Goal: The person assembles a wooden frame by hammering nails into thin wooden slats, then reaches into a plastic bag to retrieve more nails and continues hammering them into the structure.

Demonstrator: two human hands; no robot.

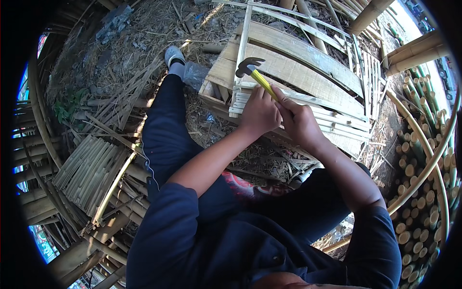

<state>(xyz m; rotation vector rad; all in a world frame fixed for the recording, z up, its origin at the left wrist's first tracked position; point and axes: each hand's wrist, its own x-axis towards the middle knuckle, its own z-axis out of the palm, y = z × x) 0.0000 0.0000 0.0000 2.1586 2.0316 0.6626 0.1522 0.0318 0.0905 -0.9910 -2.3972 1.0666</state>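
Observation:
My right hand [302,120] grips the yellow handle of a claw hammer [262,83]. Its dark metal head is raised, above the left end of a wooden bench top [288,65] of broad planks. Close beside it, my left hand [261,111] is closed over the near ends of several pale bamboo slats [332,115] lying across the planks. What its fingers pinch, if anything, is hidden. An upright pale slat [243,38] crosses the left end of the bench top.
Cut bamboo poles [418,212] are stacked at the right. A bundle of short bamboo strips [91,168] lies at the left, near loose poles. My outstretched leg [166,115] is left of the bench. A clear plastic bag [195,74] and straw litter the ground.

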